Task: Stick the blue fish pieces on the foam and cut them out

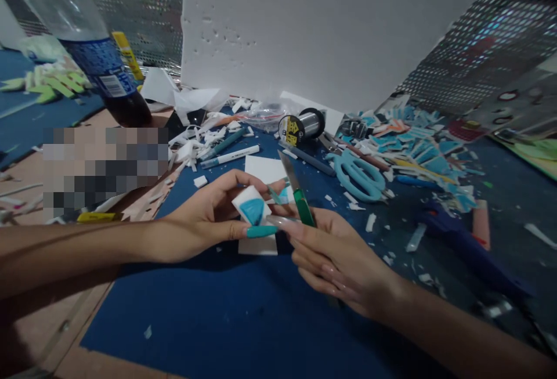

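Note:
Thumb and fingers of my left hand [217, 210] pinch a small white foam piece [251, 205] with a blue patch on its face. From the right, my right hand [333, 251] holds a green-handled craft knife [303, 208], its blade pointing up and away. The fingertips of my right hand are at the foam piece's right edge. Just behind the piece, between the hands, another small blue-and-white bit [285, 195] shows, partly hidden. Below both hands lies a white sheet [259, 245] on the blue mat [195, 315].
Light-blue scissors [359, 176], a wire spool [300, 125] and markers [230, 156] lie behind the hands. A glue gun [470, 251] and blue-white scraps [435, 147] are at right. A bottle [100, 65] stands back left before a white foam board [282, 25].

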Available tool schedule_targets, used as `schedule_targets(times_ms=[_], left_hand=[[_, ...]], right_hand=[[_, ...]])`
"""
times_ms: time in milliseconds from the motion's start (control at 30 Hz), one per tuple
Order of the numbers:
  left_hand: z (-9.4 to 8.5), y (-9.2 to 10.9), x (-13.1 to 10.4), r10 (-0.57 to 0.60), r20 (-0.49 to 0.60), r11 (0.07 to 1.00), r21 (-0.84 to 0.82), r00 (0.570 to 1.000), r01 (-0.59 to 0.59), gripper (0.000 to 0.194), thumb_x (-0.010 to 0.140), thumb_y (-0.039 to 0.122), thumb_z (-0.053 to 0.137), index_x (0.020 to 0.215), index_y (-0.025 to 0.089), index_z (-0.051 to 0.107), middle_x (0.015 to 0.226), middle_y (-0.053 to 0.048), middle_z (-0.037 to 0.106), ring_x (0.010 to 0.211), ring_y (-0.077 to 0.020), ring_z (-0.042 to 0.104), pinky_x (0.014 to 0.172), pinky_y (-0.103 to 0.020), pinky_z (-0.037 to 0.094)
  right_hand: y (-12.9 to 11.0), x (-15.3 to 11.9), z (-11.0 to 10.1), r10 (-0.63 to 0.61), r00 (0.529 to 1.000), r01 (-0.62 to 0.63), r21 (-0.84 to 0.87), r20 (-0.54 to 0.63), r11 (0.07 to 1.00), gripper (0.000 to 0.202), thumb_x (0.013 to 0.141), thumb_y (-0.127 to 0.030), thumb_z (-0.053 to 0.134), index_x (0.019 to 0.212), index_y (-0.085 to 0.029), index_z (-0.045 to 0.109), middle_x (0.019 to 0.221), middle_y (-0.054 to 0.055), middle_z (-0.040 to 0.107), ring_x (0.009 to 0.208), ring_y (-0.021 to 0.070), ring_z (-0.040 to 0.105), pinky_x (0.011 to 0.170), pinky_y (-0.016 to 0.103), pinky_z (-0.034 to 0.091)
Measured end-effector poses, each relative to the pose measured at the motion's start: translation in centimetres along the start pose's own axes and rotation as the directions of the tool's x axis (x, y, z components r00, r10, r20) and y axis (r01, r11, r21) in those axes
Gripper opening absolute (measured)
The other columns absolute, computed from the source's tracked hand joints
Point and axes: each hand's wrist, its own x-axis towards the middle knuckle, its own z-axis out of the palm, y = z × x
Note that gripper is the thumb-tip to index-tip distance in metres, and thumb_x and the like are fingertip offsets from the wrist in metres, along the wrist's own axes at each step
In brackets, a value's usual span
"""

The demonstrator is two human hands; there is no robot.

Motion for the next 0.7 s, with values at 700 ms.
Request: schedule_targets(times_ms=[700], left_hand=[[-0.3, 0.8, -1.0, 0.410, 0.006, 0.519, 0.820, 0.912, -0.239, 0.024, 0.098, 0.032, 0.073, 0.115, 0.016, 0.070, 0.126, -0.015, 0.076, 0.118, -0.0249, 0.073, 0.101, -0.033, 0.060]], right_hand=[[0.0, 0.2, -0.5, -0.027, 0.997, 0.024, -0.040, -0.070, 0.999, 0.040, 0.076, -0.042, 0.084, 0.098, -0.013, 0.068, 0.032, -0.016, 0.035, 0.027, 0.0012, 0.019, 0.030, 0.014, 0.022]])
